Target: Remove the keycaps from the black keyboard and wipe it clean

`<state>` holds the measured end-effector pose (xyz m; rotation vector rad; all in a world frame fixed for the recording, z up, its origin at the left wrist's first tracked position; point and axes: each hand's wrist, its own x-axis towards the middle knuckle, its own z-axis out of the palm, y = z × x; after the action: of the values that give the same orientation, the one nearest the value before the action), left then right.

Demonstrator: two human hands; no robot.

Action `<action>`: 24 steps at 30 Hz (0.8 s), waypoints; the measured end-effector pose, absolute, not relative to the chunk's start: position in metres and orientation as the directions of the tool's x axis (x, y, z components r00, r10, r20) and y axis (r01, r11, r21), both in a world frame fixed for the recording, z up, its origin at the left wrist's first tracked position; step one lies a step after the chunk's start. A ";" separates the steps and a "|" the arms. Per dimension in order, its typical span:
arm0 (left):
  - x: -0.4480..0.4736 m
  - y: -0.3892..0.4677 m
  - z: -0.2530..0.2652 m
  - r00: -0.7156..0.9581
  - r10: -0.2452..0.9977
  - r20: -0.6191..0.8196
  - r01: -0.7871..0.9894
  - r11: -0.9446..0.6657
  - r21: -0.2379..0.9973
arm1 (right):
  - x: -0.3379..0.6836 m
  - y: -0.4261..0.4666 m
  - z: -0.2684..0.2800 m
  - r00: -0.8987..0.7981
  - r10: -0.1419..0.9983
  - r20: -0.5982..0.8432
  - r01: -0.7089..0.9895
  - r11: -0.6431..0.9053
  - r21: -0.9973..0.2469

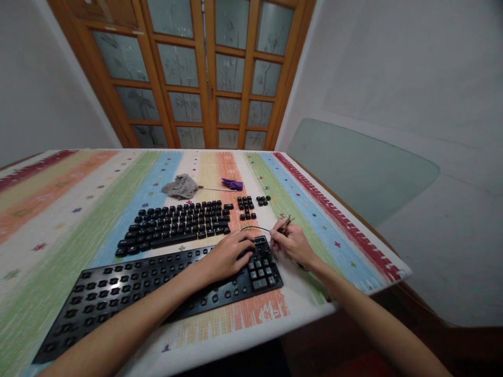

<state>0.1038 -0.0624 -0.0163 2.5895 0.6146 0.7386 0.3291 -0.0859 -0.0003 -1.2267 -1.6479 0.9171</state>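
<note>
A black keyboard [157, 280] lies at a slant along the table's near side. Most of its keys are off, but the number pad at the right end still has keycaps. My left hand [231, 254] rests on top of it beside the number pad, thumb and fingers apart. Just right of the keyboard's upper corner, my right hand [293, 242] is closed around a thin dark tool [288, 222] whose tips stick up past the fingers; its kind is unclear. A thin dark cable or wire [255, 227] curves between my two hands.
Loose black keycaps [184, 222] lie in keyboard order behind the keyboard, with smaller groups [245, 203] to their right. Farther back are a grey fluffy cloth or duster [181, 187] with a thin rod and a purple crumpled item [232, 184]. A striped cloth [98, 209] covers the table.
</note>
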 end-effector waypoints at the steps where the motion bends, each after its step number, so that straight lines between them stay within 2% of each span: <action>1: 0.104 -0.062 -0.016 0.770 0.502 0.394 0.303 -0.831 0.467 | 0.332 -0.088 0.000 -0.123 0.968 0.221 0.331 0.250 -0.910; 9: 0.105 -0.063 -0.006 0.754 0.551 0.358 0.304 -0.775 0.554 | 0.341 -0.094 0.001 -0.045 0.967 0.249 0.265 0.252 -0.931; 16: 0.118 -0.069 0.013 0.697 0.653 0.298 0.179 -0.560 0.809 | 0.332 -0.098 0.006 -0.130 0.936 0.326 0.181 0.346 -0.921; 24: 0.126 -0.059 0.012 0.695 0.676 0.245 0.064 -0.397 0.916 | 0.334 -0.100 0.011 -0.152 0.908 0.390 0.221 0.416 -0.882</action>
<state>0.1257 -0.0593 0.0118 1.8820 0.5776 0.7507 0.3337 -0.0998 0.0108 -1.0082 -1.6366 0.8312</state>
